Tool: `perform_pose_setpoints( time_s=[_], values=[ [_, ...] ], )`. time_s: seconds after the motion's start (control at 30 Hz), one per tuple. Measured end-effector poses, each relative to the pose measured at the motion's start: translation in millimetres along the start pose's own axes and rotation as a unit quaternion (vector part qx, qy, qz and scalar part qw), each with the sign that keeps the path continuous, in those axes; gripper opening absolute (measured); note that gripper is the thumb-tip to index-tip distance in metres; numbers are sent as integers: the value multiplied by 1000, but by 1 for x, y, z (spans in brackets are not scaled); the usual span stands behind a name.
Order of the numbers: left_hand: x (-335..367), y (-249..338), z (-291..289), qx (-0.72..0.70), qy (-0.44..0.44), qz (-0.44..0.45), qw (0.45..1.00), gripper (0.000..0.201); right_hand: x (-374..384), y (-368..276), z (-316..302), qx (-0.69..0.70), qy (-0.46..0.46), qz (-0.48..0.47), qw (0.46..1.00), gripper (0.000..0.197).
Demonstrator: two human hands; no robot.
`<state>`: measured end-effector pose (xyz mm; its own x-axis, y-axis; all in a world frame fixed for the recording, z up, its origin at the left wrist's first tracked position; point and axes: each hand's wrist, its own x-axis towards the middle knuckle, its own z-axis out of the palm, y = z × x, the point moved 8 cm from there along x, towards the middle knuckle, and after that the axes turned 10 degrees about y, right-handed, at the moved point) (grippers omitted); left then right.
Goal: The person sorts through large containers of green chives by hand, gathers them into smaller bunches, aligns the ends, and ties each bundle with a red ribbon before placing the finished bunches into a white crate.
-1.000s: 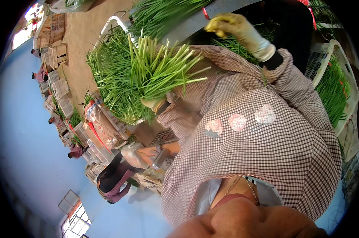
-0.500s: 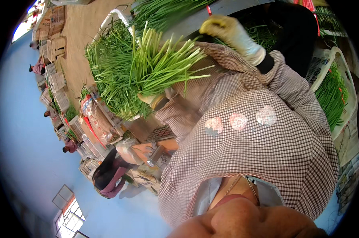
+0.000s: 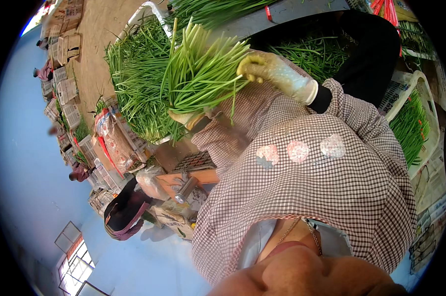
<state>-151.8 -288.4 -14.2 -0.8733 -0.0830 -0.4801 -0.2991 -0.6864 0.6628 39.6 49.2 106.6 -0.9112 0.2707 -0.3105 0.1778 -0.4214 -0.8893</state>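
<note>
A loose bunch of green chives (image 3: 196,74) with pale stem ends is held up in front of me. My left hand (image 3: 187,119), in a yellowish glove, is closed round its lower part, and the leaves partly cover the fingers. My right hand (image 3: 265,69), in a yellow-and-white glove, is at the bunch's right side. Its fingers are curled in on the stem ends there; how many stems they grip cannot be made out. Behind the bunch, a white crate (image 3: 146,9) is heaped with more green chives (image 3: 136,79).
At the top, chives lie on a grey surface (image 3: 302,8) beside a red tie (image 3: 268,13). Loose greens (image 3: 312,59) lie below it. A white basket (image 3: 432,135) with tied bunches stands at right. A wrapped bundle (image 3: 115,138), crates (image 3: 66,91) and a bending person (image 3: 127,212) are at left.
My right hand has moved down and left from above the bunch to its stem ends, and its fingers have closed in there. My left hand still holds the bunch.
</note>
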Motion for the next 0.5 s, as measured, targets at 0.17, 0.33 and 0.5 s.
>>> perform_pose_setpoints(
  time_s=[0.17, 0.33, 0.5],
  values=[
    [-10, -5, 9, -66, -24, -48, 996, 54, -9, -3, 8, -114, -20, -99, 988, 29],
    [-24, -6, 22, -65, 19, -25, 997, 53, -5, -10, 22, -245, 16, -160, 956, 24],
    [-30, -5, 24, -76, 16, -27, 997, 51, -24, -26, -22, -267, -4, -261, 928, 21]
  ],
)
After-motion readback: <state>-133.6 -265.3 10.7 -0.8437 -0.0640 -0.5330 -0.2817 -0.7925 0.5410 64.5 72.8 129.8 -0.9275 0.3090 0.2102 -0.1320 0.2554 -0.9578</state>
